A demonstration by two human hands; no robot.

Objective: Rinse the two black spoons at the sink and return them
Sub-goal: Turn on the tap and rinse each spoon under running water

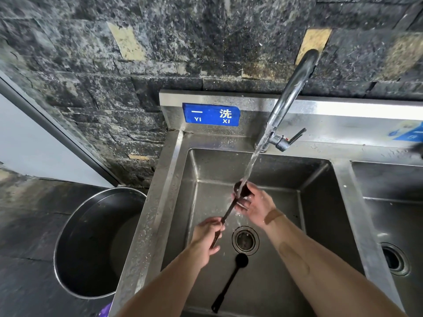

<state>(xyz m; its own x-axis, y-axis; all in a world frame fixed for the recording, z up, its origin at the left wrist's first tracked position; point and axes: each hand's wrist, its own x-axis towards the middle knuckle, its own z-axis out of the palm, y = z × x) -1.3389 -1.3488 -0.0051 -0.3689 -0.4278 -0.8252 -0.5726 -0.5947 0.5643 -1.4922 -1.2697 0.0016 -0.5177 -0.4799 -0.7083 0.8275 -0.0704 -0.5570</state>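
Left hand (207, 236) grips the handle of a black spoon (229, 210), fingers curled round it, just beside the drain (245, 240) on its left. Right hand (255, 207) cups the spoon's bowl with fingers loosely bent, beyond the drain, right under the running water (251, 161) from the faucet (290, 97). Second black spoon (231, 282) lies flat on the sink (320, 202) floor, its round bowl just short of the drain, handle trailing nearer. Left of the drain, outside the basin, stands a big metal pot (91, 243)
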